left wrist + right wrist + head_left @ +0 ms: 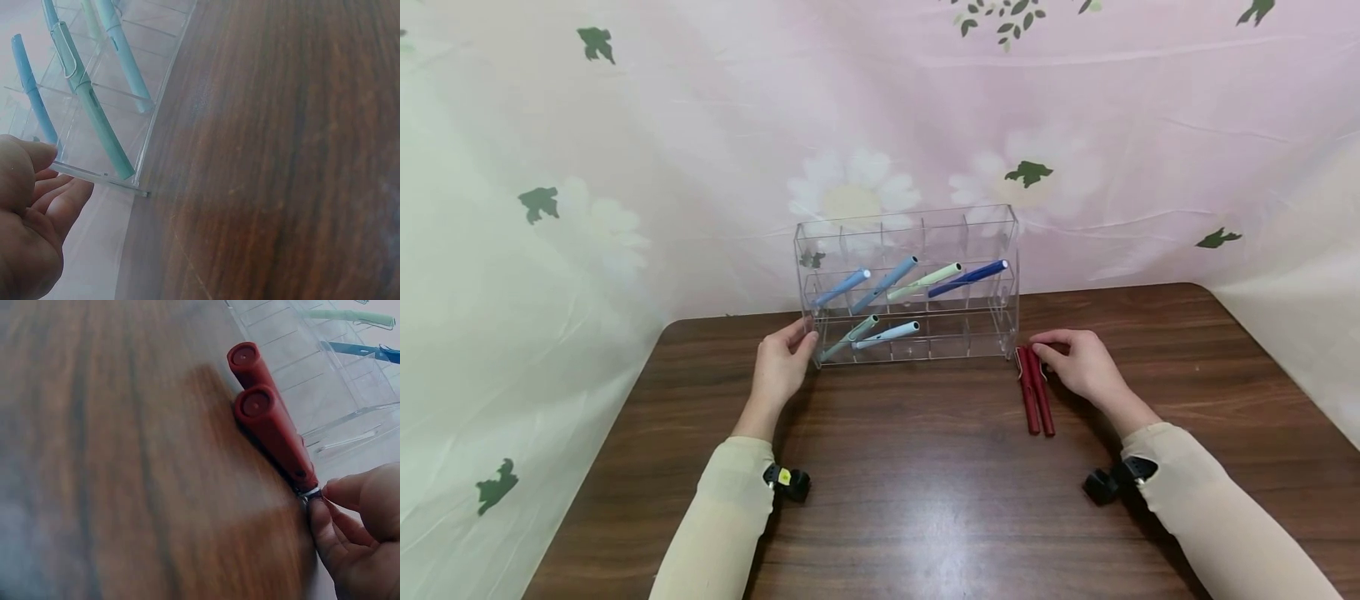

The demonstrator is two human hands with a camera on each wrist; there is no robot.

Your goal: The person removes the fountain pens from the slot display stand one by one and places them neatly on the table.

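Observation:
A clear acrylic pen rack [1017, 283] stands towards the back of the table. My left hand [778, 362] grips its left end wall between thumb and fingers, as the left wrist view shows up close. To the right of the rack two dark red pens lie side by side on the wood: a left one [1028, 400] and a right one [1042, 400]. With thumb and fingertips my right hand [1082, 362] pinches the far, clip end of the right pen [275, 425]. The other pen [247, 359] lies close beside it, untouched.
Pens lean in the rack: blue [842, 287], grey-blue [885, 285], pale green [925, 282] and dark blue [967, 278] above, green [850, 337] and light blue [887, 334] below. Behind hangs a flowered cloth [715, 167]. The table [917, 467] is dark wood.

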